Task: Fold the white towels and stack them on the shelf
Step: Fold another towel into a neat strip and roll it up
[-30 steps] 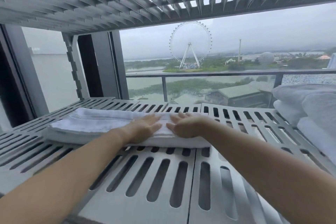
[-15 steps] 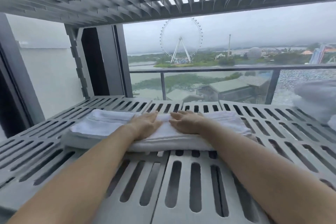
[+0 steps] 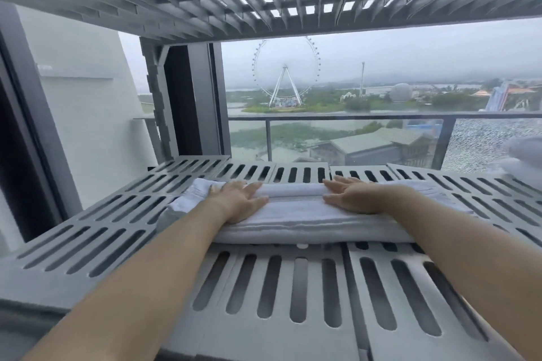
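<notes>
Hands slid apart: left hand (image 3: 239, 199), right hand (image 3: 353, 195), fingers spread flat, smoothing folded towel (image 3: 296, 214) onto shelf (image 3: 293, 287).

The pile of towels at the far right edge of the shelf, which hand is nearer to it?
Right. The right hand rests on the folded towel toward the pile; the left hand lies farther left.
</notes>
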A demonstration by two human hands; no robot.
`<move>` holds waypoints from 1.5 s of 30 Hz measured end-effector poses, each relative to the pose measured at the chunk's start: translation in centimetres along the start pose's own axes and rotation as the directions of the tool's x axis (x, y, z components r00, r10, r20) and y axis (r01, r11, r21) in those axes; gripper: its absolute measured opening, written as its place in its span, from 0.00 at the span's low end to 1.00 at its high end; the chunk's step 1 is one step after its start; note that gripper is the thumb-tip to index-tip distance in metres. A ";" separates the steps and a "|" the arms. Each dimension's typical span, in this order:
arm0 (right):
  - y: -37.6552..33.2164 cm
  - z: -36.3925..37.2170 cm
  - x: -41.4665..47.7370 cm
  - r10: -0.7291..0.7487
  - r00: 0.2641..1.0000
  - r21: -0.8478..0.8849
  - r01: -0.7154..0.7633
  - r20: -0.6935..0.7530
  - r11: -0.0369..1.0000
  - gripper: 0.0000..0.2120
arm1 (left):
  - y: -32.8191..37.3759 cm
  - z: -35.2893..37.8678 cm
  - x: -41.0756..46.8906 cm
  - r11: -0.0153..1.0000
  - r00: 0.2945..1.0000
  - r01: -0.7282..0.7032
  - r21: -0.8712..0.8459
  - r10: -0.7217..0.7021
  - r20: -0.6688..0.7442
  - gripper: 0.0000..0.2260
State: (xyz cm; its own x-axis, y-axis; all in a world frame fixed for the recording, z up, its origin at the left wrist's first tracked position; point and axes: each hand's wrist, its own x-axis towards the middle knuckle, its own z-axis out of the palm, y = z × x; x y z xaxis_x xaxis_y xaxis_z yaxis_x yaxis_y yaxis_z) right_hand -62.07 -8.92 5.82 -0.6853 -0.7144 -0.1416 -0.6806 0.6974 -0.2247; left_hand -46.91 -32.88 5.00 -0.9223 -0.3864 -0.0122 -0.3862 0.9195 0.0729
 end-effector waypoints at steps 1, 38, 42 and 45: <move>-0.5 -0.1 0.0 0.005 1.000 0.043 -0.005 0.009 0.999 0.33 | -0.2 0.0 0.0 1.000 1.000 -0.007 -0.012 0.007 0.000 0.29; -11.0 3.6 -5.3 -0.310 0.859 -0.056 0.315 -0.408 0.947 0.11 | -5.6 -0.4 -6.1 0.810 0.817 -0.561 -0.171 0.508 -0.272 0.13; -13.2 3.7 -5.0 -0.309 0.896 -0.087 0.297 -0.317 0.951 0.21 | -6.2 -0.6 -6.7 0.800 0.789 -0.594 -0.082 0.560 -0.252 0.16; -16.5 4.1 -4.0 -0.298 0.935 -0.106 0.282 -0.194 0.953 0.34 | -7.5 -1.0 -7.4 0.810 0.789 -0.586 0.018 0.575 -0.215 0.21</move>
State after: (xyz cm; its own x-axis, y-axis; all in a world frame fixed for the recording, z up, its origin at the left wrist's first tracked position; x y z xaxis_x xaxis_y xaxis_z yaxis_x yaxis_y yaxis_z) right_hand -47.05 -17.81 6.13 -0.4877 -0.8645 0.1216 -0.8698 0.4693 -0.1522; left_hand -37.16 -36.97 5.56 -0.9463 0.2087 0.2470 0.2270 0.9727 0.0480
